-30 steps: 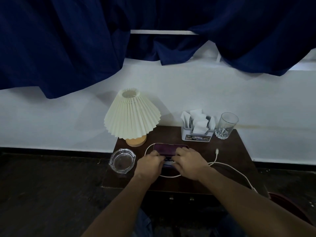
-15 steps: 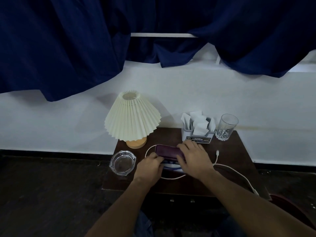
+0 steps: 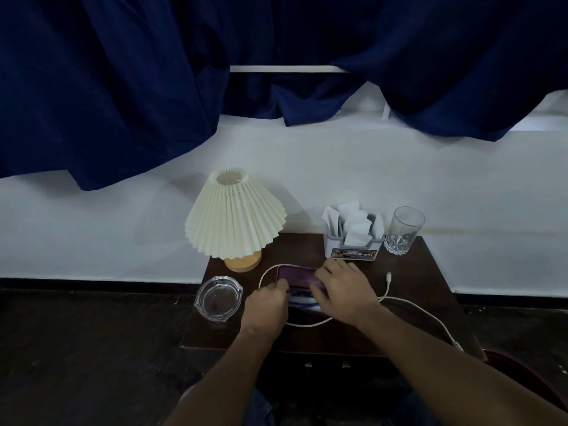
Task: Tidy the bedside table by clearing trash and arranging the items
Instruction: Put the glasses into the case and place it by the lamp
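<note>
Now the purple phone [image 3: 296, 276] is being handled at the middle of the worktop [image 3: 415, 272], inside the loop of the white cable [image 3: 408, 302]. Its left end is pinched by the curled fingers of the left hand [image 3: 267, 305]. The right hand [image 3: 341, 290] is laid over its right end with fingers spread; whether the thumb is hooked underneath cannot be told. A striped item [image 3: 302, 301], blue and white, is glimpsed beneath the phone, so the phone is probably being squared on top of it and is steadied from both ends for that reason. Lamp [image 3: 235, 222], napkin holder [image 3: 353, 241] and glass [image 3: 402, 230] are lined up along the wall, out of the way; the ashtray [image 3: 218, 298] is set at the front left.
</note>
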{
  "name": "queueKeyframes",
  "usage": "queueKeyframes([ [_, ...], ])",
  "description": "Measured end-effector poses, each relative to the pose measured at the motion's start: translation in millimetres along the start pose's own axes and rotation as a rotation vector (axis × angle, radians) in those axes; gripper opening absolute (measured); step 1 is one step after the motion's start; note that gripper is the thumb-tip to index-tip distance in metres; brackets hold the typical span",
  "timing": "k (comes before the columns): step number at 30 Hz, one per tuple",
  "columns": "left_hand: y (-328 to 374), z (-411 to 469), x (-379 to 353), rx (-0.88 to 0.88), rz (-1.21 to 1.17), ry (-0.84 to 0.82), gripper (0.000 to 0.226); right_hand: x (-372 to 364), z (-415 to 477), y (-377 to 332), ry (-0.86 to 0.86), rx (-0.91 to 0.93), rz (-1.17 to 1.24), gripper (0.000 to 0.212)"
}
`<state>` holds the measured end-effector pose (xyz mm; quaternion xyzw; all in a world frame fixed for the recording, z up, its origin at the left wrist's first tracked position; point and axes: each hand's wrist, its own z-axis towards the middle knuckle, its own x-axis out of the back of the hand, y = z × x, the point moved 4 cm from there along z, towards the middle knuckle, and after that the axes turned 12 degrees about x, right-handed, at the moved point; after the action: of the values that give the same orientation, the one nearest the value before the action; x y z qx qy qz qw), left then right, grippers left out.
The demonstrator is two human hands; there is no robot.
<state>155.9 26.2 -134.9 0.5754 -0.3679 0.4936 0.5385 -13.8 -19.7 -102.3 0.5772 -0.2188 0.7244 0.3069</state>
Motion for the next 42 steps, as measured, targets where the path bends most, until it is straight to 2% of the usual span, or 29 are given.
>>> queueKeyframes([
  [4,3,-3,-1,-0.050,-0.012,0.073,0.021,-2,-1,-1,-0.097,0.111,0.000,0.040],
  [9,8,-5,6,-0.079,-0.075,0.147,0.019,3,2,-2,-0.178,0.159,0.064,0.026],
  [13,8,0,8,-0.043,-0.339,0.044,0.019,4,2,0,-0.207,0.084,0.135,0.015],
  [16,4,9,9,0.051,-0.529,-0.033,0.021,4,-2,0,-0.111,0.075,0.147,0.012],
  [19,1,19,10,0.105,-0.701,-0.064,0.017,9,-4,1,-0.003,0.001,0.255,0.024],
  [22,1,26,14,0.185,-0.900,-0.127,0.031,7,-1,9,0.005,-0.093,0.443,0.051],
  [23,3,27,16,0.205,-0.946,-0.147,0.033,5,0,13,-0.022,-0.125,0.510,0.053],
  [25,5,30,19,0.201,-0.994,-0.155,0.035,0,1,19,-0.089,-0.197,0.660,0.043],
  [29,-2,32,16,0.139,-0.899,-0.156,0.042,-2,4,20,-0.126,-0.176,0.625,0.032],
  [32,-4,30,15,0.121,-0.743,-0.257,0.052,-3,3,22,-0.151,-0.151,0.549,0.037],
  [35,-4,25,14,0.125,-0.591,-0.317,0.042,-3,0,20,-0.178,-0.105,0.467,0.043],
  [39,0,19,12,0.054,-0.396,-0.241,0.028,-12,-3,11,-0.224,-0.063,0.351,0.045],
  [42,5,15,11,-0.050,-0.242,-0.159,0.033,-17,-2,8,-0.259,-0.007,0.263,0.046],
])
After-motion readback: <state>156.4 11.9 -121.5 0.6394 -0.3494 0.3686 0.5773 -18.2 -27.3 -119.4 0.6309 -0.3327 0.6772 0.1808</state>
